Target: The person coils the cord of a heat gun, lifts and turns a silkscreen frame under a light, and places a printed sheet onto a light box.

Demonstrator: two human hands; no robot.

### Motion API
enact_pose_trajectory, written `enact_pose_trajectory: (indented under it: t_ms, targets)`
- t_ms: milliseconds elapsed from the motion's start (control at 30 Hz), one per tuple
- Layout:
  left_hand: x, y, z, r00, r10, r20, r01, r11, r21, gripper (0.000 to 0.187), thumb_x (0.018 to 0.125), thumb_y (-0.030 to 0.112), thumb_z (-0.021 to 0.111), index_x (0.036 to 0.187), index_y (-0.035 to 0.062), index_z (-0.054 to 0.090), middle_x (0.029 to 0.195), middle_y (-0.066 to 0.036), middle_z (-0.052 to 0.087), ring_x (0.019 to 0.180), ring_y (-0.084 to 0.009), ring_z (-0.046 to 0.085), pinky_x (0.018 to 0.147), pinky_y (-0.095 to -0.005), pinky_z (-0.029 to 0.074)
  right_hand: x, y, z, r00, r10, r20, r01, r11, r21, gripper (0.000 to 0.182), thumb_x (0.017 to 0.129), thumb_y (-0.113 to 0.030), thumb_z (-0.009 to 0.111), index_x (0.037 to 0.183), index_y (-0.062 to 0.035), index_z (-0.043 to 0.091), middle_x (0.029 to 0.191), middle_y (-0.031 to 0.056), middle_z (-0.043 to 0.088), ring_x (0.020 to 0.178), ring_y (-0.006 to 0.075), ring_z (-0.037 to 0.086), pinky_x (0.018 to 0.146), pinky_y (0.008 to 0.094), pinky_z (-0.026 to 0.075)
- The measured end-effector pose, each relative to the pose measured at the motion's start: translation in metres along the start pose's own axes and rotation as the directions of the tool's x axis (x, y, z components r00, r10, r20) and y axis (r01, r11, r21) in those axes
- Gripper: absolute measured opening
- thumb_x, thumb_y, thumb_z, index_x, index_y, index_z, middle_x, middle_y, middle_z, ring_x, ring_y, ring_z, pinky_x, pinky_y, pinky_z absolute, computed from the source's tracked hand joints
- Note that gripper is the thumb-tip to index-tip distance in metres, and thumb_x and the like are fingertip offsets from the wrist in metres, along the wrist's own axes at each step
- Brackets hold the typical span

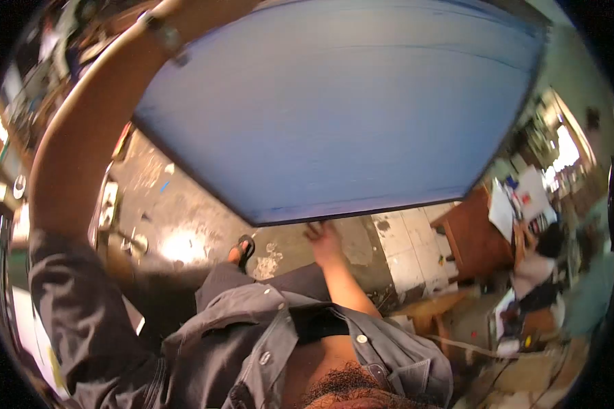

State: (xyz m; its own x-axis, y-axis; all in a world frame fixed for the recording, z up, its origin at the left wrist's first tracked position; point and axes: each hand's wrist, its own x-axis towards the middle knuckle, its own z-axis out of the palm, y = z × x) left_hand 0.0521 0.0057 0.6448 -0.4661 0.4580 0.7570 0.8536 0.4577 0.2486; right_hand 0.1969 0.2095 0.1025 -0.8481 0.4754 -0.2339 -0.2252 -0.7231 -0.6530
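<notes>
The big blue panel point(341, 102) fills the upper middle of my view, held up in front of me. My right hand point(323, 240) grips its near bottom edge, fingers curled under. My left arm reaches up along its far left side; I cannot tell how that hand holds. Below lies the stained concrete floor point(184, 204); a wooden desk point(474, 238) stands right.

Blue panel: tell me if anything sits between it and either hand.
Nothing visible does. The right hand is directly against the lower edge of the blue panel. The left arm reaches up along the panel's upper left corner; its hand is cut off by the picture's edge, so its grip cannot be seen.
</notes>
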Motion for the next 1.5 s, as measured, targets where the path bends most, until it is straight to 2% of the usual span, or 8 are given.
enact_pose_trajectory:
  t_ms: [267, 400, 500, 567, 600, 833, 1267, 1500]
  targets:
    - [0.007, 0.007, 0.074, 0.96, 0.186, 0.209, -0.203, 0.977, 0.063, 0.038, 0.099, 0.037, 0.053, 0.113, 0.0024, 0.061, 0.112, -0.015, 0.063, 0.1, -0.0272, 0.063, 0.09, -0.0368, 0.046, -0.053, -0.003, -0.016, 0.937, 0.289, -0.195, -0.336, 0.895, -0.294, 0.067, 0.093, -0.027, 0.062, 0.15, -0.018, 0.03, 0.131, 0.0059, 0.058, 0.104, 0.0269, 0.064, 0.084, 0.0403, 0.051]
    - [-0.015, 0.012, 0.086, 0.928, 0.227, 0.295, -0.258, 0.964, 0.069, 0.032, 0.096, 0.029, 0.057, 0.111, 0.0013, 0.061, 0.11, -0.016, 0.063, 0.1, -0.0289, 0.062, 0.089, -0.0368, 0.047, -0.08, -0.038, -0.077, 0.866, -0.233, -0.442, 0.073, 0.934, -0.349, 0.018, 0.093, -0.023, 0.062, 0.105, -0.0101, 0.06, 0.088, 0.0032, 0.065, 0.063, 0.0098, 0.056, 0.05, 0.024, 0.044]
    - [-0.027, 0.0, 0.098, 0.901, 0.292, 0.32, -0.328, 0.943, 0.064, 0.029, 0.093, 0.025, 0.059, 0.112, 0.0029, 0.061, 0.109, -0.014, 0.063, 0.101, -0.0298, 0.062, 0.089, -0.0378, 0.047, -0.088, -0.112, -0.093, 0.63, -0.56, -0.537, 0.231, 0.797, -0.559, 0.051, 0.095, -0.035, 0.06, 0.136, -0.0077, 0.046, 0.126, 0.0129, 0.058, 0.083, 0.0124, 0.057, 0.067, 0.0256, 0.048]
    - [-0.034, -0.004, 0.096, 0.886, 0.293, 0.358, -0.343, 0.936, 0.084, 0.029, 0.089, 0.021, 0.063, 0.113, 0.0048, 0.061, 0.109, -0.013, 0.063, 0.103, -0.0305, 0.062, 0.09, -0.0389, 0.048, -0.094, -0.166, -0.066, 0.588, -0.774, -0.233, 0.413, 0.536, -0.737, 0.058, 0.097, -0.046, 0.05, 0.145, -0.015, 0.041, 0.114, 0.0068, 0.058, 0.104, 0.0158, 0.052, 0.089, 0.0343, 0.039]
    - [-0.035, -0.009, 0.095, 0.853, 0.366, 0.373, -0.422, 0.903, 0.08, 0.032, 0.087, 0.021, 0.066, 0.114, 0.0053, 0.06, 0.11, -0.014, 0.063, 0.102, -0.0324, 0.061, 0.089, -0.04, 0.048, -0.094, -0.186, -0.068, 0.668, -0.721, -0.187, 0.458, 0.595, -0.66, 0.063, 0.098, -0.049, 0.049, 0.146, -0.0099, 0.039, 0.144, 0.0092, 0.045, 0.128, 0.0244, 0.043, 0.106, 0.0382, 0.033]
    - [-0.05, -0.036, 0.077, 0.799, 0.462, 0.384, -0.53, 0.844, 0.088, 0.038, 0.085, 0.03, 0.066, 0.115, 0.0077, 0.059, 0.107, -0.013, 0.061, 0.104, -0.0338, 0.058, 0.089, -0.0424, 0.046, -0.043, -0.204, -0.085, 0.723, -0.653, 0.226, 0.659, 0.553, -0.51, 0.058, 0.1, -0.041, 0.044, 0.141, -0.0008, 0.041, 0.137, 0.0102, 0.05, 0.124, 0.0225, 0.049, 0.103, 0.039, 0.036]
    - [-0.076, -0.082, 0.086, 0.889, 0.393, 0.234, -0.385, 0.919, -0.081, 0.039, 0.088, 0.037, 0.065, 0.111, 0.0063, 0.061, 0.1, -0.012, 0.06, 0.099, -0.0316, 0.058, 0.088, -0.0411, 0.046, -0.056, -0.237, -0.08, 0.818, -0.575, 0.028, 0.558, 0.781, -0.28, 0.063, 0.099, -0.049, 0.043, 0.147, -0.0089, 0.034, 0.149, 0.0084, 0.038, 0.135, 0.0275, 0.036, 0.112, 0.044, 0.026]
    - [-0.085, -0.085, 0.107, 0.925, 0.278, 0.26, -0.267, 0.96, -0.078, 0.042, 0.089, 0.044, 0.062, 0.108, 0.0069, 0.063, 0.101, -0.012, 0.063, 0.1, -0.0313, 0.06, 0.088, -0.0423, 0.046, -0.067, -0.339, 0.025, 0.338, -0.879, 0.335, 0.865, 0.15, -0.478, 0.046, 0.103, -0.024, 0.036, 0.138, 0.0048, 0.042, 0.143, 0.0156, 0.046, 0.132, 0.0264, 0.041, 0.113, 0.0418, 0.027]
